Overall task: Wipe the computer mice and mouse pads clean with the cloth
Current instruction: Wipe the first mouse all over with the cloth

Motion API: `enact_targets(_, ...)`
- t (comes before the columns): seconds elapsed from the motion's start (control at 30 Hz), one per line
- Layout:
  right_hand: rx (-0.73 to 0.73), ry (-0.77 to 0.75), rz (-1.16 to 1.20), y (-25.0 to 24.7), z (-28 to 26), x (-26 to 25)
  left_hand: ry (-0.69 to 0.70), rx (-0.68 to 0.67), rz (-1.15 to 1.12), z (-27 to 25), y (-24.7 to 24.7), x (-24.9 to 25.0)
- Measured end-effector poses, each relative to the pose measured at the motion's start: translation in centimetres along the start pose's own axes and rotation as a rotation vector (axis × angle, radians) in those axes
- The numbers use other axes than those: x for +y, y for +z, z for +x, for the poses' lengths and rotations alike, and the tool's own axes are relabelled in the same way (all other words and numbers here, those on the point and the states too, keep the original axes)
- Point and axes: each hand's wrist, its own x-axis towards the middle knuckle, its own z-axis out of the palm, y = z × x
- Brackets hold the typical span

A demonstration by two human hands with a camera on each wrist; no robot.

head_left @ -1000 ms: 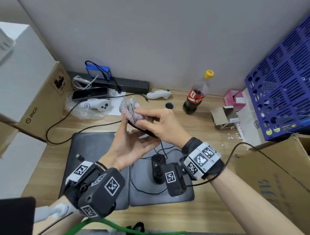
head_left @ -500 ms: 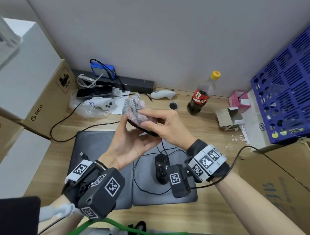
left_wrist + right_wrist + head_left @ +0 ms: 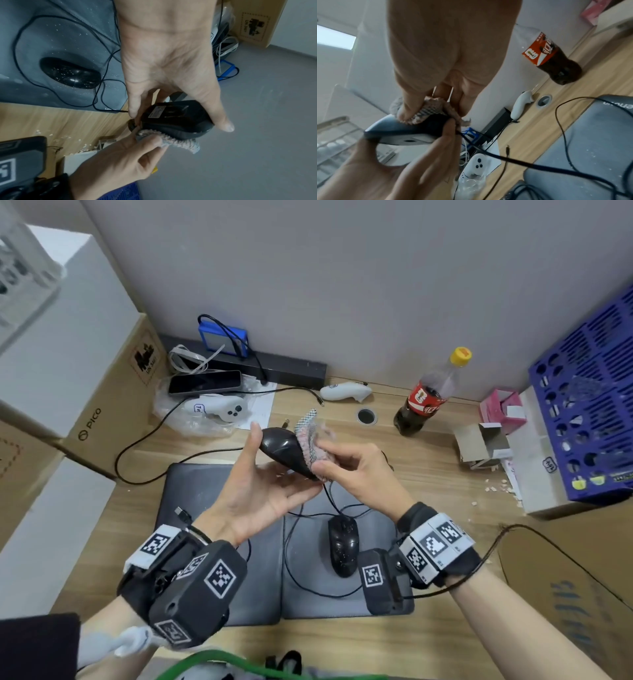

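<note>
Black and glossy, the held mouse (image 3: 284,448) sits raised above the desk (image 3: 428,494), tilted, with its underside label facing the left wrist camera. The left hand (image 3: 253,491) grips it between thumb and fingers, the thumb at the rear end, the fingers under the front where the cable (image 3: 329,494) leaves. The right hand (image 3: 356,470) pinches the cloth (image 3: 313,441), a pink and grey checked rag, and presses it on the front part of the mouse's back; the rear of the shell shows bare. The cloth's free edge sticks up past the fingers.

Below the hands two grey pads (image 3: 308,577) lie side by side on the desk, touching along one edge, both dusted with pale specks. A second mouse (image 3: 342,546) rests on the right pad, also speckled, its cable looping over the pad.

Farther back stand a cola bottle (image 3: 428,398) with a yellow cap, two white controllers (image 3: 219,410), a phone (image 3: 203,381) and a blue box (image 3: 222,338) by the wall. A blue crate (image 3: 589,412) stands at the right and cardboard boxes (image 3: 102,398) at the left. Pale crumbs are scattered on the desk near the crate.
</note>
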Motion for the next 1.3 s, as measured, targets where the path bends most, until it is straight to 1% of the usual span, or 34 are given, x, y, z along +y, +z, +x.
enact_targets(0.07,0.016,0.003,0.002,0.6,0.2,-0.4,-0.021,-0.016,-0.019,0.0,-0.2,-0.2)
enact_targets(0.17,-0.018,-0.071,-0.001,2.3,1.3,-2.6,-0.05,-0.035,-0.026,0.0,-0.2,-0.9)
enact_targets(0.27,-0.062,-0.116,-0.042,3.3,2.3,-3.8,-0.022,-0.041,-0.033,-0.1,-0.7,-0.4)
enact_targets(0.33,-0.11,-0.087,-0.036,3.2,2.6,-3.3,0.006,-0.06,-0.032,-0.5,-1.5,0.8)
enact_targets(0.4,-0.14,-0.015,-0.011,2.7,2.4,-1.9,0.03,-0.082,-0.035,-1.0,-2.4,2.0)
enact_targets(0.47,-0.149,0.059,0.008,2.9,2.1,-0.6,0.034,-0.093,-0.003,-1.4,-3.3,2.9)
enact_targets(0.53,-0.135,0.092,0.021,3.7,2.1,-0.2,0.025,-0.094,0.047,-1.6,-4.0,3.3)
enact_targets(0.6,-0.122,0.077,0.026,4.7,2.5,-1.0,0.018,-0.084,0.097,-1.6,-4.5,3.4)
enact_targets(0.67,-0.145,0.036,0.011,5.8,3.5,-2.5,0.015,-0.085,0.121,-1.4,-4.7,3.6)
enact_targets(0.8,-0.192,-0.069,-0.025,7.5,5.3,-4.4,0.038,-0.108,0.037,-1.5,-5.3,4.6)
enact_targets(0.9,-0.203,-0.015,-0.001,7.3,5.7,-3.2,0.061,-0.116,-0.03,-2.1,-5.9,6.3)
enact_targets(0.97,-0.184,0.037,0.017,7.3,5.5,-2.2,0.066,-0.111,-0.053,-2.3,-6.5,7.3)
enact_targets(1.03,-0.146,0.057,0.012,7.9,5.6,-1.8,0.071,-0.13,-0.079,-2.3,-6.9,7.8)
enact_targets(1.13,-0.111,0.015,0.033,9.2,6.4,-3.3,0.069,-0.129,-0.08,-2.0,-6.9,7.8)
enact_targets(1.23,-0.166,-0.111,-0.056,10.5,7.5,-5.5,0.03,-0.094,-0.142,-1.6,-6.9,6.9)
enact_targets(1.3,-0.194,-0.166,-0.113,10.9,7.9,-6.2,0.013,-0.071,-0.169,-1.4,-6.5,6.5)
